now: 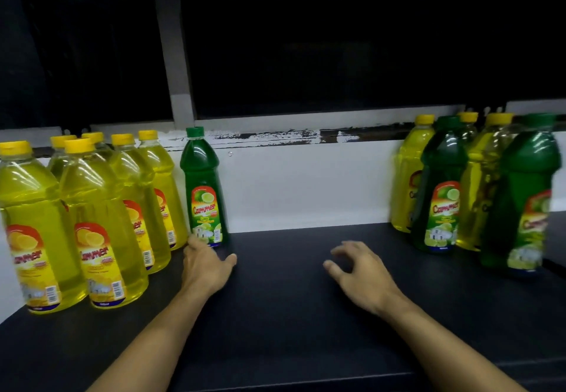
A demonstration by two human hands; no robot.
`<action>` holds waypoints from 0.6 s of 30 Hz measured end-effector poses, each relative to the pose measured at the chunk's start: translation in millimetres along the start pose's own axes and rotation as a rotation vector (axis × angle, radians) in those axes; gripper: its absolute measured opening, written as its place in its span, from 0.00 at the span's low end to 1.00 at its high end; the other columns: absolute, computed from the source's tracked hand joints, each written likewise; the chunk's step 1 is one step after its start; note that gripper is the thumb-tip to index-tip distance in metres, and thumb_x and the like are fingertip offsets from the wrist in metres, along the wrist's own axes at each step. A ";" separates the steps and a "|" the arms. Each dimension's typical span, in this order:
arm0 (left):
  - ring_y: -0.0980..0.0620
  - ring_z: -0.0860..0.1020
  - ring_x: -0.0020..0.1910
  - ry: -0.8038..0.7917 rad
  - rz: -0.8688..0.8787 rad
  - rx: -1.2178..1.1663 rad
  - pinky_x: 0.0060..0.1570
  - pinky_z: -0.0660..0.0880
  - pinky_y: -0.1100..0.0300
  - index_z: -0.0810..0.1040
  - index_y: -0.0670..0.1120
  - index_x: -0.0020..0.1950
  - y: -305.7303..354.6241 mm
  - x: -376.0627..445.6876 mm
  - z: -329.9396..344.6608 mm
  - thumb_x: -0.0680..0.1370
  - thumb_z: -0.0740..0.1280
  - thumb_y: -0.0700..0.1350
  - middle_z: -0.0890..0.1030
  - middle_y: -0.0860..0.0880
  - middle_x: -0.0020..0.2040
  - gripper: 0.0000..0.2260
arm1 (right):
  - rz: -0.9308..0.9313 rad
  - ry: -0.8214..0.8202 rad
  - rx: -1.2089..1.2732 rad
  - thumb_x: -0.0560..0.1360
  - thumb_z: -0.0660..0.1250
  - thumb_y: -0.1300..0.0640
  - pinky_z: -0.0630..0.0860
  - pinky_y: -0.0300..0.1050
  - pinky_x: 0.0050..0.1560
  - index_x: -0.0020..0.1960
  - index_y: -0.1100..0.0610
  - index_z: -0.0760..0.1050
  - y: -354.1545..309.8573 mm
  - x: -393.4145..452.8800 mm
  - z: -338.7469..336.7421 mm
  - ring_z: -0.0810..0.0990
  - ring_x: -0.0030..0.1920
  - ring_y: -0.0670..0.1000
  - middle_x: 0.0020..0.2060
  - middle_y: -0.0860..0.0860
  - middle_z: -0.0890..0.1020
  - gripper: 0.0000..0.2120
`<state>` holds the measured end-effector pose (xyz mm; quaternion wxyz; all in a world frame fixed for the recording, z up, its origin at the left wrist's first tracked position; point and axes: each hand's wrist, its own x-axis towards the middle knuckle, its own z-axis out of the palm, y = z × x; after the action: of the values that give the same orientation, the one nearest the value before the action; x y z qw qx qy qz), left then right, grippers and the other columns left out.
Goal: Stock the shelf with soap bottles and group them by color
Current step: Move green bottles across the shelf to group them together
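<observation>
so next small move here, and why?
Probably the right hand, open and empty, reaches to the mixed cluster and takes the nearer green bottle. It stands among yellow ones, while a lone green bottle by the left hand starts a green group.

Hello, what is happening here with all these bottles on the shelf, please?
A person is sorting soap bottles by color on a dark shelf. At the left stands a group of yellow bottles, with one green bottle beside them. The left hand is at that green bottle's base; whether it touches is unclear. The right hand hovers open over the shelf, holding nothing. At the right, a mixed cluster of yellow and green bottles is still unsorted.
</observation>
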<state>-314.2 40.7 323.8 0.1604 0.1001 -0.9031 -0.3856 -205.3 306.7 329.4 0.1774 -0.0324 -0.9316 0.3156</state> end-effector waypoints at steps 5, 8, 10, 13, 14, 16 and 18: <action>0.45 0.69 0.70 -0.185 0.248 0.278 0.66 0.68 0.52 0.64 0.45 0.74 3.5 -51.2 0.1 0.80 0.64 0.55 0.67 0.46 0.73 0.27 | 0.208 0.492 -0.041 0.75 0.67 0.52 0.69 0.54 0.60 0.68 0.55 0.67 33.1 20.4 -54.5 0.65 0.68 0.56 0.67 0.54 0.65 0.24; 0.48 0.71 0.68 -0.218 0.316 0.338 0.66 0.68 0.53 0.68 0.48 0.71 3.9 -64.4 0.6 0.81 0.60 0.57 0.70 0.50 0.71 0.22 | 0.348 0.640 -0.047 0.73 0.70 0.54 0.68 0.58 0.62 0.71 0.60 0.60 52.5 35.8 -84.6 0.64 0.68 0.61 0.67 0.59 0.64 0.31; 0.48 0.72 0.67 -0.212 0.331 0.370 0.64 0.70 0.54 0.70 0.49 0.71 5.2 -67.8 -0.2 0.81 0.58 0.58 0.71 0.50 0.70 0.22 | 0.415 0.690 -0.017 0.72 0.72 0.52 0.68 0.58 0.62 0.73 0.61 0.56 61.8 44.8 -98.9 0.63 0.68 0.62 0.68 0.60 0.63 0.37; 0.50 0.73 0.65 -0.194 0.369 0.402 0.63 0.70 0.55 0.70 0.49 0.69 6.3 -69.6 -0.6 0.81 0.57 0.58 0.72 0.50 0.69 0.21 | 0.487 0.670 0.033 0.71 0.73 0.46 0.67 0.59 0.64 0.75 0.62 0.52 70.9 56.8 -110.9 0.62 0.70 0.62 0.70 0.61 0.63 0.44; 0.50 0.73 0.65 -0.188 0.375 0.405 0.62 0.70 0.55 0.70 0.49 0.69 6.6 -69.2 -0.6 0.81 0.57 0.59 0.73 0.51 0.68 0.21 | 0.502 0.644 0.022 0.70 0.73 0.43 0.67 0.59 0.65 0.75 0.62 0.51 72.5 60.4 -111.3 0.62 0.71 0.62 0.71 0.61 0.63 0.46; 0.50 0.74 0.63 -0.176 0.377 0.413 0.60 0.72 0.55 0.71 0.50 0.68 8.0 -68.6 -0.6 0.81 0.57 0.59 0.73 0.51 0.67 0.20 | 0.521 0.613 -0.020 0.69 0.73 0.40 0.67 0.58 0.65 0.76 0.62 0.51 74.0 66.8 -109.2 0.61 0.72 0.61 0.71 0.60 0.63 0.48; 0.50 0.74 0.62 -0.167 0.390 0.431 0.58 0.72 0.56 0.71 0.50 0.66 9.9 -68.7 -0.6 0.81 0.57 0.59 0.74 0.51 0.65 0.19 | 0.550 0.615 -0.041 0.69 0.73 0.40 0.68 0.58 0.64 0.75 0.62 0.52 73.9 71.2 -107.7 0.60 0.72 0.60 0.71 0.60 0.62 0.48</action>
<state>-250.7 68.0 316.8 0.1315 -0.0756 -0.9764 -0.1537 -237.9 440.1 386.7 0.3559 -0.3762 -0.7980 0.3083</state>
